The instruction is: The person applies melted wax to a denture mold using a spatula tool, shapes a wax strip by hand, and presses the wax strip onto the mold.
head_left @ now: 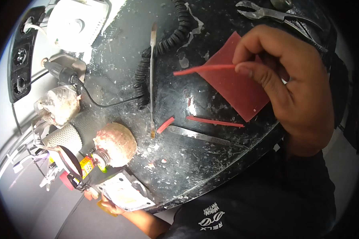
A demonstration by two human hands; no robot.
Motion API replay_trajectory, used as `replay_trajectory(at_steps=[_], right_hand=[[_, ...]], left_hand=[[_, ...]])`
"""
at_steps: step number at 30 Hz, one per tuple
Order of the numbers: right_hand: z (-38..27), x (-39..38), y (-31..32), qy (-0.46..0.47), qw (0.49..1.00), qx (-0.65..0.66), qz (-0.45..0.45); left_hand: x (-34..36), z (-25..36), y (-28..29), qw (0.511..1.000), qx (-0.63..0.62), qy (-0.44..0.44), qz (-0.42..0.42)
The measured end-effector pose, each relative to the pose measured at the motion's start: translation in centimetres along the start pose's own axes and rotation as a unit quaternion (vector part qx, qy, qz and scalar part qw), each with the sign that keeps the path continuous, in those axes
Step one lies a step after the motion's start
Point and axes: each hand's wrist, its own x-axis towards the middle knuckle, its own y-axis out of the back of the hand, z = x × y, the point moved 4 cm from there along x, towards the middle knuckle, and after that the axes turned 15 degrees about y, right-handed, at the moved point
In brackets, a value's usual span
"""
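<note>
My right hand (283, 67) pinches one end of a thin red wax strip (203, 69) between thumb and forefinger. The strip points left above the bench, in front of a red wax sheet (243, 91) whose upper part my hand covers. A longer strip (215, 121) and a short piece (165, 124) of the same wax lie below. At the lower left my left hand (112, 207) grips a squarish grey-framed block of white plaster (125, 191) at the bench edge. Most of its fingers are hidden, and something orange-yellow (107, 210) shows beside them.
A metal spatula (152, 79) and tweezers (203, 135) lie mid-bench. Pliers (267, 14) are at the upper right. A coiled black cord (141, 71) runs to a handpiece (60, 73). A round plaster lump (115, 144) and a mesh cylinder (64, 137) stand left.
</note>
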Motion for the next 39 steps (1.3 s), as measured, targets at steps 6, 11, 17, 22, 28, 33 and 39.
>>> replay_trajectory(at_steps=[6,11,17,22,28,33,39], right_hand=[[-0.3,-2.6,0.9,0.025,0.988,0.116,0.103],[-4.5,-6.0,-0.6,0.139,0.979,0.113,0.094],[-11.8,-8.9,-4.8,0.233,0.955,0.183,-0.024],[-15.1,-7.8,-8.9,0.268,0.946,0.144,-0.109],[-16.6,-7.4,-12.6,0.292,0.935,0.128,-0.153],[-16.7,-7.8,-13.6,0.273,0.943,0.084,-0.173],[-16.5,-7.2,-13.0,0.268,0.944,0.088,-0.173]], left_hand=[[0.1,0.5,2.0,0.992,0.073,0.051,0.086],[2.8,-0.1,3.6,0.972,0.139,0.024,0.189],[3.7,2.6,-4.0,0.948,0.285,-0.015,0.139],[3.6,1.8,-4.2,0.946,0.302,-0.062,0.100],[2.7,1.6,-4.4,0.949,0.288,-0.066,0.107],[1.6,3.2,-5.2,0.925,0.305,-0.110,0.196],[-1.2,5.9,-10.5,0.771,0.534,-0.302,0.169]])
